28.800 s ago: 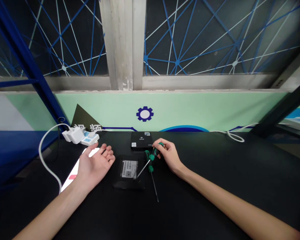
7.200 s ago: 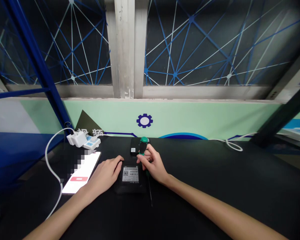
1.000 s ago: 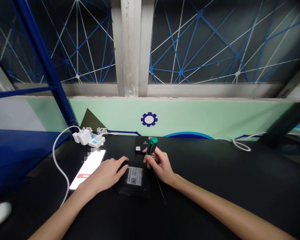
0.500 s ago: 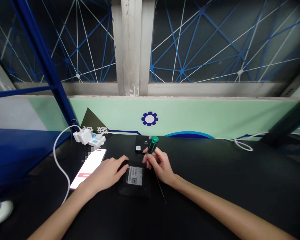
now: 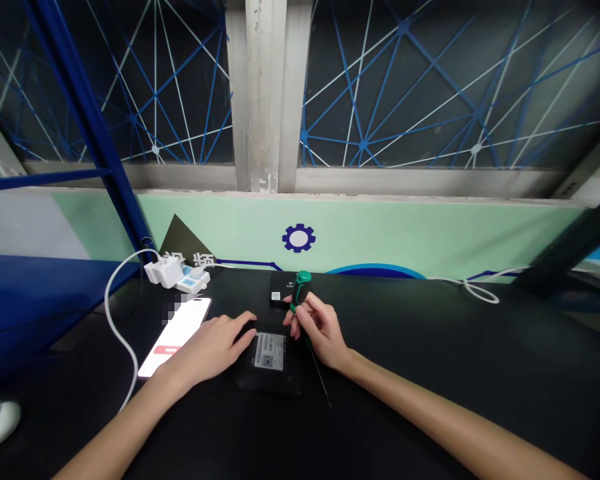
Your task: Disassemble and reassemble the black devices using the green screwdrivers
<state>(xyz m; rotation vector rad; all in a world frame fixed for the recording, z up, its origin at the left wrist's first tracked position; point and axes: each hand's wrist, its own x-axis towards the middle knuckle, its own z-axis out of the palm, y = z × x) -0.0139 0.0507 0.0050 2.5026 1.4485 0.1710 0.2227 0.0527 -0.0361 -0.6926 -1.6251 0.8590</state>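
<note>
My right hand (image 5: 324,331) is closed round the green and black handle of a screwdriver (image 5: 301,289), held nearly upright over the far right corner of a black box-shaped device (image 5: 269,381). Its tip is hidden by my fingers. On the device's upper face is a white printed label (image 5: 270,351). My left hand (image 5: 225,340) rests at the device's far left corner, fingers apart and holding nothing. From under my right hand a thin metal shaft (image 5: 321,380) slants toward me; I cannot tell whether it belongs to a second tool.
Behind the device lies a flat black box (image 5: 280,288) with a small white sticker. A lit phone (image 5: 177,333) lies left, beside a white power strip (image 5: 193,280) with a charger (image 5: 164,272) and cable. Another white cable (image 5: 480,291) curls at the back right.
The screwdriver's handle has tilted slightly left and is more upright. My left hand has stayed at the device's corner. The view has shifted a little.
</note>
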